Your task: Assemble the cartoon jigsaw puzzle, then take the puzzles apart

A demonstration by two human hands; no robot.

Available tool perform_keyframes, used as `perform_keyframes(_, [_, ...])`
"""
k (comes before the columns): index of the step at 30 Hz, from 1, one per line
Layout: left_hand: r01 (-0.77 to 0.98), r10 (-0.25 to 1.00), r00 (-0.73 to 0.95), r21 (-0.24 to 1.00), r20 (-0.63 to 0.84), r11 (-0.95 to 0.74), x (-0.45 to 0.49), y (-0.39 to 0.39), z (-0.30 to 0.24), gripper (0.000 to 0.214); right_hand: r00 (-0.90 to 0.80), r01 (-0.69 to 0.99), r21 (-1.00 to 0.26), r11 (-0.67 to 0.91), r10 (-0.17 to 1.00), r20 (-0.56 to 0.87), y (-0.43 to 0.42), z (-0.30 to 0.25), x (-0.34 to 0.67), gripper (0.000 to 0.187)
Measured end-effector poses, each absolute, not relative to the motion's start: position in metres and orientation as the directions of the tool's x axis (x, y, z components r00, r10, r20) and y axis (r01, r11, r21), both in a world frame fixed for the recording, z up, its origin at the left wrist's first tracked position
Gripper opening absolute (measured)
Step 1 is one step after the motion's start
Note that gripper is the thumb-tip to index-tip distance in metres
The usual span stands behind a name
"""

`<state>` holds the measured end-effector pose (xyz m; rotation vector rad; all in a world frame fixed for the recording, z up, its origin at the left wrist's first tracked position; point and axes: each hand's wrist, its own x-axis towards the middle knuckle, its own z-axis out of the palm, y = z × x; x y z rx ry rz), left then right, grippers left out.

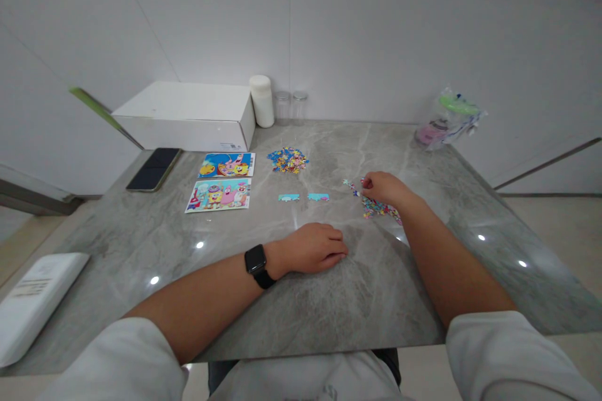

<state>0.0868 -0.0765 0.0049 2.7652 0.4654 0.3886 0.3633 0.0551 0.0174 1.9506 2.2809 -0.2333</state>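
My left hand [317,248], with a black watch on its wrist, rests on the grey table, its fingers curled together and nothing seen in them. Pinched at its fingertips, my right hand [383,190] is over a loose pile of jigsaw puzzle pieces [376,208]; a tiny piece shows at the fingertips. A few loose pieces [350,186] lie just left of those fingers. Two light-blue joined strips of puzzle pieces, a left strip [288,197] and a right strip [318,197], lie apart beyond my left hand. Farther back is a second pile of puzzle pieces [288,160].
Two cartoon picture cards, an upper [226,165] and a lower [219,195], lie left, beside a phone [154,170]. Behind stand a white box [183,116], white bottle [262,101] and two clear jars [290,109]. A plastic bag [449,119] sits back right; a white device [35,301] front left.
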Motion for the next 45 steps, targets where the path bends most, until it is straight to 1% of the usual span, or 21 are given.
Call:
perform_keyframes(4, [0.271,0.361,0.905,0.349,0.226,-0.897,0.087,-0.077,0.006,0.025,-0.168,0.986,-0.042,0.163,0.963,-0.210,0.056,0.016,0.364,0.017])
perform_keyframes(8, [0.253,0.358,0.901,0.375,0.244,-0.892,0.087,-0.077,0.009,0.034,-0.196,0.980,-0.071,0.184,0.952,-0.236,0.057,0.018,0.363,0.017])
perform_keyframes(13, [0.243,0.370,0.897,0.427,0.244,-0.871,0.087,-0.077,0.008,0.038,-0.209,0.974,-0.128,0.187,0.961,-0.180,0.056,0.019,0.362,0.021])
perform_keyframes(15, [0.243,0.387,0.889,0.463,0.245,-0.852,0.087,-0.078,0.007,0.038,-0.221,0.955,-0.229,0.188,0.967,-0.127,0.055,0.022,0.361,0.020])
perform_keyframes(16, [0.252,0.416,0.873,0.494,0.256,-0.832,0.087,-0.078,0.007,0.038,-0.242,0.926,-0.320,0.199,0.965,-0.098,0.054,0.023,0.359,0.019])
perform_keyframes(18, [0.293,0.543,0.784,0.593,0.301,-0.750,0.087,-0.076,0.007,0.038,-0.304,0.798,-0.558,0.227,0.951,-0.049,0.050,0.027,0.353,0.022])
perform_keyframes(20, [0.324,0.721,0.609,0.726,0.331,-0.607,0.086,-0.072,0.007,0.038,-0.374,0.599,-0.767,0.230,0.928,-0.014,0.043,0.032,0.343,0.030])
perform_keyframes(21, [0.322,0.800,0.505,0.789,0.324,-0.523,0.085,-0.069,0.007,0.037,-0.404,0.509,-0.831,0.223,0.915,-0.002,0.039,0.034,0.337,0.034])
perform_keyframes(23, [0.280,0.904,0.325,0.885,0.277,-0.372,0.084,-0.060,0.005,0.033,-0.454,0.400,-0.892,0.210,0.891,0.006,0.030,0.038,0.326,0.038])
perform_keyframes(25, [0.220,0.952,0.211,0.938,0.222,-0.267,0.082,-0.051,0.000,0.028,-0.498,0.360,-0.912,0.198,0.867,-0.009,0.022,0.041,0.316,0.039])
perform_keyframes(26, [0.196,0.963,0.188,0.953,0.195,-0.232,0.082,-0.047,-0.002,0.027,-0.517,0.354,-0.915,0.193,0.856,-0.019,0.018,0.042,0.312,0.038])
perform_keyframes(29, [0.148,0.969,0.197,0.972,0.152,-0.183,0.084,-0.042,-0.010,0.023,-0.556,0.350,-0.918,0.187,0.830,-0.043,0.011,0.042,0.304,0.037])
perform_keyframes(32, [0.136,0.962,0.231,0.974,0.145,-0.180,0.086,-0.043,-0.013,0.020,-0.573,0.337,-0.924,0.182,0.818,-0.048,0.008,0.040,0.300,0.038])
perform_keyframes(38, [0.184,0.958,0.244,0.962,0.152,-0.200,0.086,-0.045,-0.008,0.013,-0.600,0.309,-0.934,0.178,0.798,-0.046,0.005,0.041,0.299,0.044])
perform_keyframes(42, [0.169,0.950,0.259,0.960,0.173,-0.221,0.085,-0.046,-0.005,0.011,-0.606,0.320,-0.929,0.186,0.794,-0.050,0.002,0.044,0.298,0.044])
perform_keyframes(45, [0.151,0.951,0.266,0.968,0.157,-0.202,0.085,-0.046,-0.005,0.012,-0.605,0.319,-0.929,0.184,0.794,-0.050,0.000,0.046,0.297,0.044])
